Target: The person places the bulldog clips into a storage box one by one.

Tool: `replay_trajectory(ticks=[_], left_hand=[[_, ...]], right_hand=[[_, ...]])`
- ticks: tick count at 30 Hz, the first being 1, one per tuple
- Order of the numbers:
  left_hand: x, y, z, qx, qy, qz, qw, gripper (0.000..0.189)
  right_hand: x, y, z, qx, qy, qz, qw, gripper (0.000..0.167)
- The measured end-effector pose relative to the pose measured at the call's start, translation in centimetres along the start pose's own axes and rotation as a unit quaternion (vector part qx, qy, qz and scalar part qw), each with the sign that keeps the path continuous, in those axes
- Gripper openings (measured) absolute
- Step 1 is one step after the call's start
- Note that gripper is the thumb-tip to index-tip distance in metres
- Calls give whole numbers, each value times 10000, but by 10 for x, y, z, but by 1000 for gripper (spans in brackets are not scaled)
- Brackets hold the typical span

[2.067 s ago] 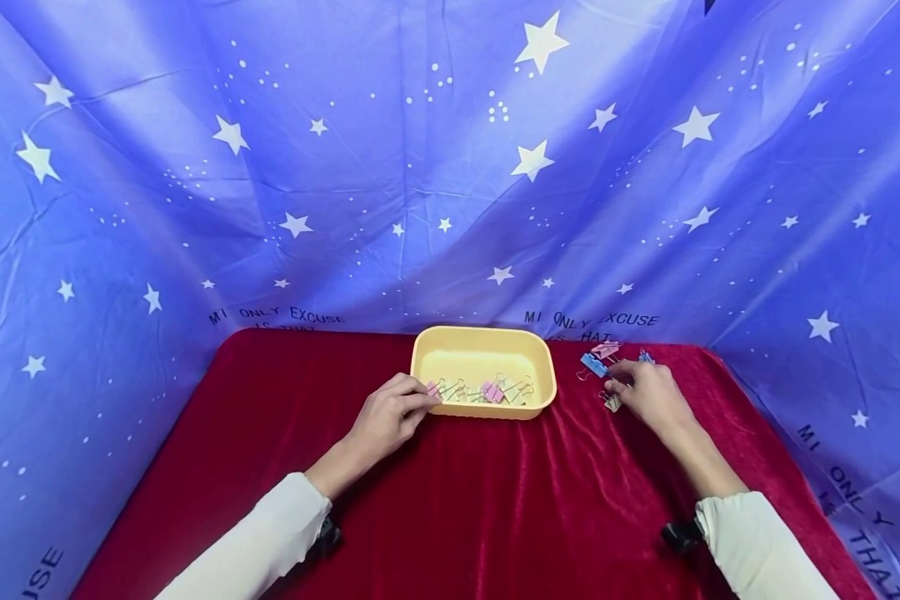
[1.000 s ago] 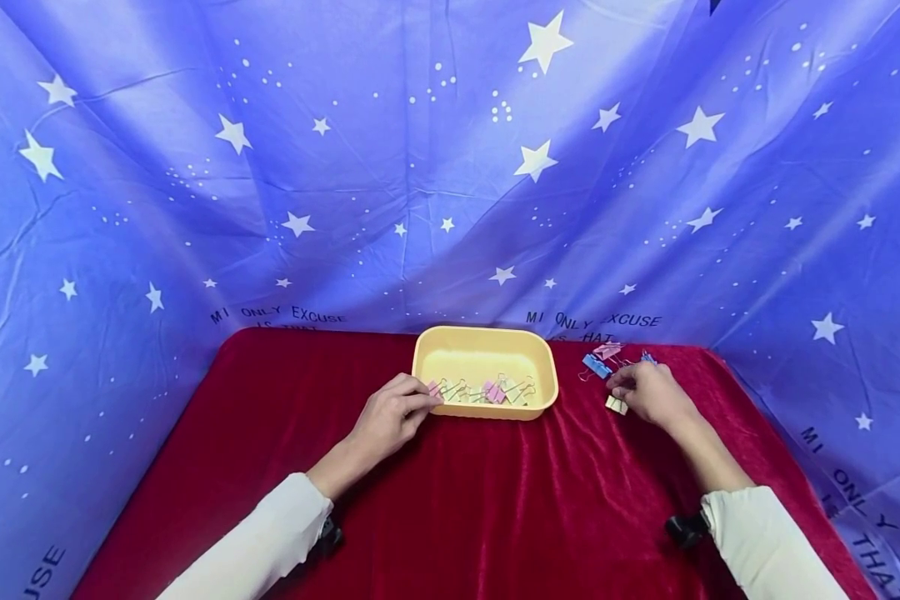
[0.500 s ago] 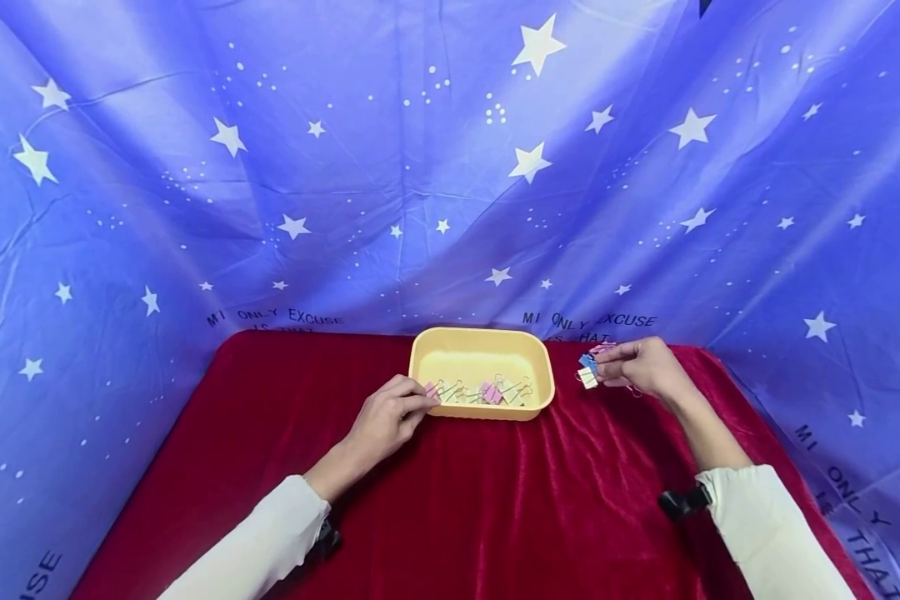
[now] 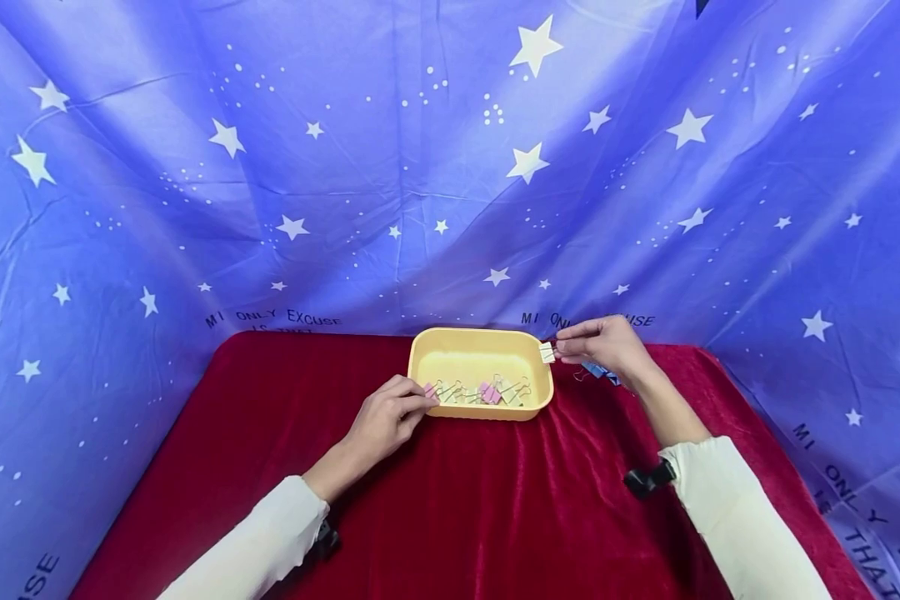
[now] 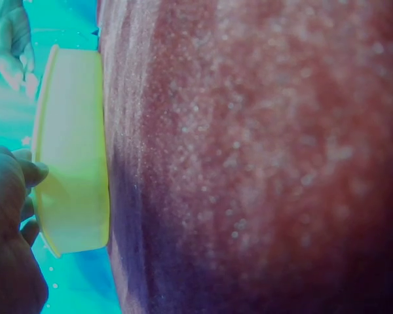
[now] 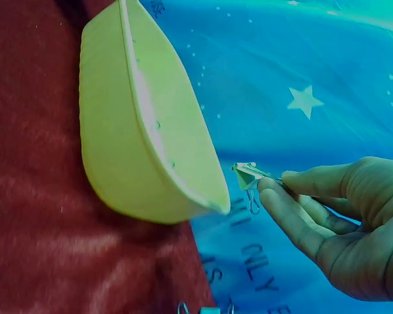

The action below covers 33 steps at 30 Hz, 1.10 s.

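A yellow plastic bin (image 4: 487, 412) stands on the table, with several pink and pale binder clips (image 4: 491, 393) along its near inner side. At its near left corner, my left hand (image 4: 390, 414) grips the rim, thumb (image 5: 36, 173) on the outer wall. My right hand (image 4: 609, 346) pinches a pale yellow binder clip (image 4: 547, 353) by its wire handle, thumb against fingers. In the head view this clip overlaps the bin's right rim; the right wrist view shows the clip (image 6: 247, 175) just off the bin's end.
Blue binder clips (image 4: 602, 372) lie on the table to the right of the bin, partly hidden under my right hand. Dark red velvet cloth (image 4: 435, 508) covers the table. A blue star-printed curtain (image 4: 390, 167) hangs behind and at both sides.
My right hand has picked up the pale yellow binder clip from the right-hand group and carried it left and up to the bin's right rim. My left hand stays on the bin.
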<state>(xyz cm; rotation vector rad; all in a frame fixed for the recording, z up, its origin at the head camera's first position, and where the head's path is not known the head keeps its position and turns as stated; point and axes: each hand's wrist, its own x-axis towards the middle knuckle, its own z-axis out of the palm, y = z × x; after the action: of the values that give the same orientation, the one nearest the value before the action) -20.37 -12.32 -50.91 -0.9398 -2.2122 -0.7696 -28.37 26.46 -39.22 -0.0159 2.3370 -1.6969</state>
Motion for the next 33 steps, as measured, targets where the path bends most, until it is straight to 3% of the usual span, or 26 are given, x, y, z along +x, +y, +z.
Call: replay_trajectory(ticks=[9,17,20,26,33], left_hand=[[-1,0,-1,-19,3,0,10000,25],[0,0,1,-35,-4,30,10000,24],[0,0,1,-42,-23,32,10000,22],[1,1,0,-10,1,7,10000,24],[1,2,0,11,13,27,10000,25]], right_hand=[[15,-9,33,-208,-142,-103,9996,43],[25,5,51,-1433,280,-51,9893,33],[25,7,52,-1782,330,-110,9834,32],[21,5,49,-2648,576,-470,9614,31],[11,4,34,-2306,592,-379,9705,31]])
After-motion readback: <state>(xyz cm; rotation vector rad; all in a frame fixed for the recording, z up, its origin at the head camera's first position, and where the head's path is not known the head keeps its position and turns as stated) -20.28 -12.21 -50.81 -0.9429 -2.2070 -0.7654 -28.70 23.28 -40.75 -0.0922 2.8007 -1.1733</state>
